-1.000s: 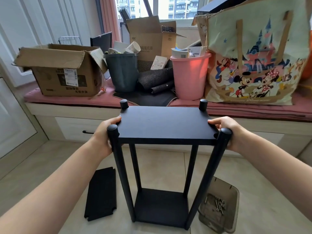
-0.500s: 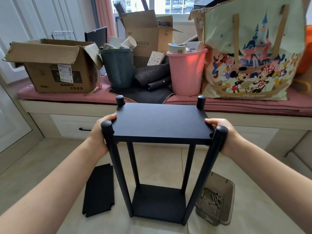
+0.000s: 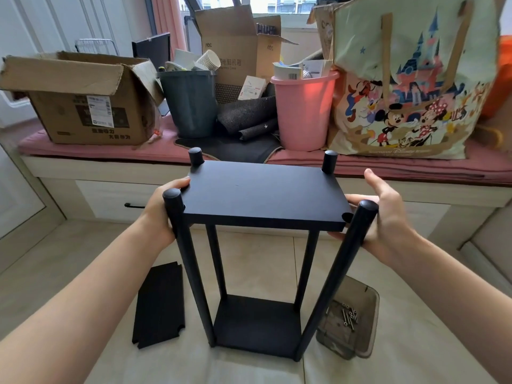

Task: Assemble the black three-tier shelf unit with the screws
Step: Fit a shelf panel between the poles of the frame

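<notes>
Where the pale tiled floor (image 3: 249, 261) opens out in front of the low window bench (image 3: 110, 173), the black three-tier shelf unit (image 3: 263, 245) stands upright on its bottom board, four round black posts rising to an upper black board (image 3: 263, 198) whose corners sit between the post tops. Open floor lies on every side of it, and the bench front stands well apart behind. A loose flat black shelf panel (image 3: 159, 306) with notched corners lies on the floor just left of the base, not touching it. A smoky translucent plastic tray (image 3: 365, 328) holding silver screws (image 3: 347, 317) sits just right of the base.

The left hand (image 3: 159, 214) wraps the near left post (image 3: 173, 206) from outside, thumb resting on the board's left edge. The right hand (image 3: 385, 217) is half open at the board's right edge: thumb raised free, fingers curled under and against the edge behind the near right post (image 3: 363, 217), which leans outward at its top, a gap showing between it and the board's corner notch.

On the bench's pink cushion stand a brown cardboard box (image 3: 83, 106), a grey bin (image 3: 191, 103), a pink bucket (image 3: 304, 109) and a cartoon-print tote bag (image 3: 401, 87).
</notes>
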`<action>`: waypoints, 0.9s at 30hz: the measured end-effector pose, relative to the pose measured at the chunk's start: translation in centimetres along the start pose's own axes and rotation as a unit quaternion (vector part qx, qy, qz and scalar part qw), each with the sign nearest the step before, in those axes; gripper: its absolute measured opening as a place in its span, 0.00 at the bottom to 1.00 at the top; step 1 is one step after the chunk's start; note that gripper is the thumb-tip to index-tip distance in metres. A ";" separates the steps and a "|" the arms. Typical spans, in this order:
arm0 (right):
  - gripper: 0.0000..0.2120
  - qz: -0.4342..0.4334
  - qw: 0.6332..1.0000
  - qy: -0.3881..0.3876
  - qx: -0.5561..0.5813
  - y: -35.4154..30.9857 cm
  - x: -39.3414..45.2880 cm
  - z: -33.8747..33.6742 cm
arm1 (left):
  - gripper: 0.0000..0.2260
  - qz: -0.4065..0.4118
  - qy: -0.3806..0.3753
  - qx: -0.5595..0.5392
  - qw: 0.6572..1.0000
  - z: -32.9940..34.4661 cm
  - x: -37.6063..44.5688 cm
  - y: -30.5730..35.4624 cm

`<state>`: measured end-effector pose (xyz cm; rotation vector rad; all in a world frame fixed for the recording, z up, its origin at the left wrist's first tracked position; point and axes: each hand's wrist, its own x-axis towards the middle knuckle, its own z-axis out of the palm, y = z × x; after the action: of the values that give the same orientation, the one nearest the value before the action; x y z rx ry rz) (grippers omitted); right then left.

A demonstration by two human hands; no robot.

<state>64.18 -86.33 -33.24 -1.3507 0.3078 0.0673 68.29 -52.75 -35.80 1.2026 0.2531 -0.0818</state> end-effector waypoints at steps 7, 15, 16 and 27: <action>0.35 -0.001 0.997 0.067 -0.032 -0.4 0.3 1.2 | 0.12 -0.009 -0.003 0.004 1.000 -0.3 0.1 -0.1; 0.14 0.019 0.992 0.053 -0.108 -1.0 1.4 1.0 | 0.09 -0.012 -0.014 -0.019 1.000 -0.7 0.2 -0.1; 0.12 0.033 0.993 0.036 -0.108 -1.1 1.4 0.9 | 0.09 -0.013 -0.014 -0.019 1.000 -0.8 0.3 -0.1; 0.11 0.108 0.994 0.011 -0.027 -0.2 1.4 0.1 | 0.09 -0.015 -0.018 -0.019 1.000 -0.8 0.0 -0.2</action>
<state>65.62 -86.44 -33.45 -1.3680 0.4737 0.2434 68.11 -52.10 -36.20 1.1588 0.2399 -0.1239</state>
